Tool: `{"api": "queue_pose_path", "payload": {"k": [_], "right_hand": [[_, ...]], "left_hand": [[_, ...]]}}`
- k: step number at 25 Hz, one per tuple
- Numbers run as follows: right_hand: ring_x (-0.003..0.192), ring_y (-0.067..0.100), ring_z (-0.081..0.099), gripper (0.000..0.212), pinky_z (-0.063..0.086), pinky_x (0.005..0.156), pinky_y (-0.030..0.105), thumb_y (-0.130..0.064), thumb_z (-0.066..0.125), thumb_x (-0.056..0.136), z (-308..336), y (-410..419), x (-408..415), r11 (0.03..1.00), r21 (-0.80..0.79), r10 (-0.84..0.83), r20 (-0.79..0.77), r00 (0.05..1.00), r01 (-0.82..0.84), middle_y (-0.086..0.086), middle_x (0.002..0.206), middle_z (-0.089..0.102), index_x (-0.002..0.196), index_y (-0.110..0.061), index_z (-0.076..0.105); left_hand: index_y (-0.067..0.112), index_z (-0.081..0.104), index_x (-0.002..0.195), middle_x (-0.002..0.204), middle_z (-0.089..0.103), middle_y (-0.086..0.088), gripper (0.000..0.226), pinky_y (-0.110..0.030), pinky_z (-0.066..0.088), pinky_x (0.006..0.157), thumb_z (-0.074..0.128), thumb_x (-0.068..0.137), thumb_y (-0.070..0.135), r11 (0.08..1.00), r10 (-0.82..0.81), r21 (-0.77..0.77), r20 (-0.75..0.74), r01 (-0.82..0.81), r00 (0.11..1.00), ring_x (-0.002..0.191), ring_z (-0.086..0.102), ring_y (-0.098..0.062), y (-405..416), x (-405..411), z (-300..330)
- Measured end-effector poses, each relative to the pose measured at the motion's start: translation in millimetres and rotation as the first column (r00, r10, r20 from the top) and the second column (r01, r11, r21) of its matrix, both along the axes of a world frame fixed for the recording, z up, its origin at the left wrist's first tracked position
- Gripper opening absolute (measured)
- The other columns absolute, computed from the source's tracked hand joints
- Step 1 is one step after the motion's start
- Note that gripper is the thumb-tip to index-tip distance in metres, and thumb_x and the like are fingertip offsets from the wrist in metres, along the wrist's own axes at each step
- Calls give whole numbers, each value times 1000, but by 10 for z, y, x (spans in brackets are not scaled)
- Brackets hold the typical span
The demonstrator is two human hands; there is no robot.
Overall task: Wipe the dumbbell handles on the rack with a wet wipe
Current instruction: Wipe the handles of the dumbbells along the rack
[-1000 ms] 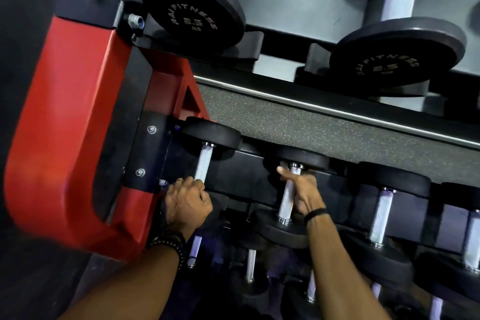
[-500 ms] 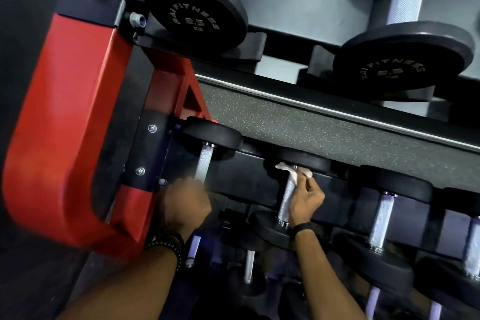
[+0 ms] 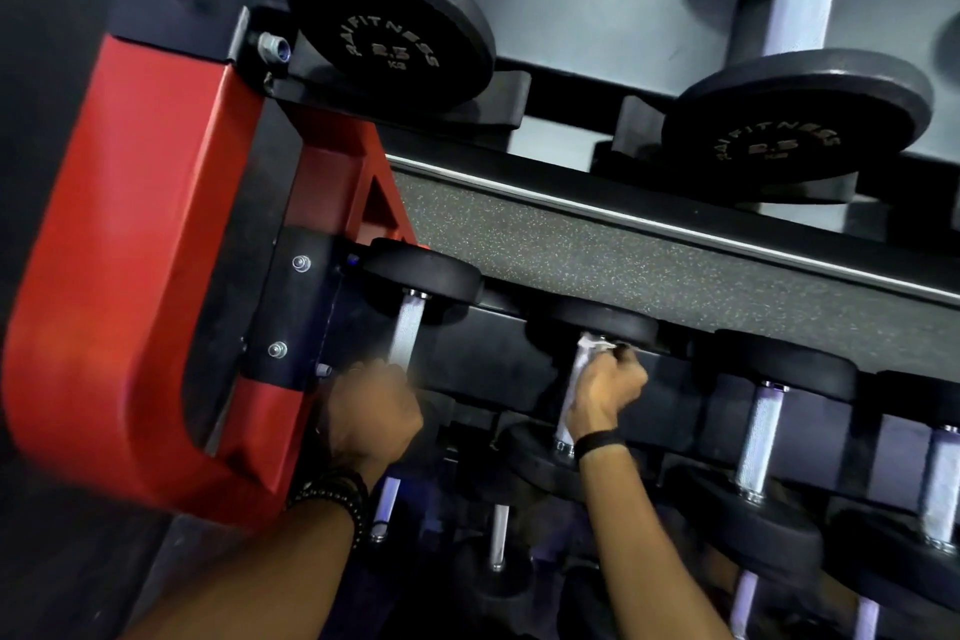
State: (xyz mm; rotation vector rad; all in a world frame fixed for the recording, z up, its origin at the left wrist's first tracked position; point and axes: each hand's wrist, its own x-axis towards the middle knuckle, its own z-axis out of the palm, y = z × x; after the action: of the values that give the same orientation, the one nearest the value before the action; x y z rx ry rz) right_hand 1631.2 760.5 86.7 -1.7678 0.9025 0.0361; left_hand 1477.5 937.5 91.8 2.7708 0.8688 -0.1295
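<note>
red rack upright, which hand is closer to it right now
Left. The left hand grips the first dumbbell handle right beside the red rack upright. The right hand is one dumbbell further along, holding the wet wipe around the second handle.

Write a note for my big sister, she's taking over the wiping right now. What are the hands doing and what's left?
Left hand: grips the lower end of the first dumbbell handle on the middle shelf, beside the red rack frame.
Right hand: wrapped round the second dumbbell handle with the white wet wipe against it; the wipe peeks out at the handle's top.
Done: cannot tell which handles are already clean.
Left: finish this handle, then likely the handles further right and those on the shelf below.
</note>
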Motion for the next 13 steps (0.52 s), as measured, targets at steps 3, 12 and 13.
{"api": "queue_pose_path", "payload": {"k": [3, 12, 13], "right_hand": [[84, 23, 52, 18, 46, 85, 40, -7, 56, 74, 35, 112, -78, 955, -96, 272, -96, 958, -281, 13, 92, 58, 92, -4, 55], [80, 22, 58, 6, 48, 80, 36, -8, 62, 84, 25, -199, 105, 892, 137, 452, -242, 859, -431, 11, 89, 62, 89, -5, 62], [73, 24, 59, 5, 49, 73, 34, -2, 58, 84, 63, -247, 173, 864, 263, 490, -246, 836, -429, 13, 86, 64, 84, -4, 63]], "left_hand": [[10, 63, 64, 67, 58, -9, 29, -39, 45, 64, 38, 68, 24, 1000, -3, -6, 0, 3, 1000, 68, 55, -33, 2, 12, 0], [8, 63, 64, 67, 59, -9, 28, -39, 45, 63, 40, 68, 23, 999, -32, 19, 1, 32, 999, 67, 55, -33, 2, -11, -16], [8, 63, 64, 67, 59, -9, 27, -39, 44, 62, 40, 67, 23, 999, -38, 22, 4, 38, 999, 67, 55, -33, 9, -11, -15]]}}
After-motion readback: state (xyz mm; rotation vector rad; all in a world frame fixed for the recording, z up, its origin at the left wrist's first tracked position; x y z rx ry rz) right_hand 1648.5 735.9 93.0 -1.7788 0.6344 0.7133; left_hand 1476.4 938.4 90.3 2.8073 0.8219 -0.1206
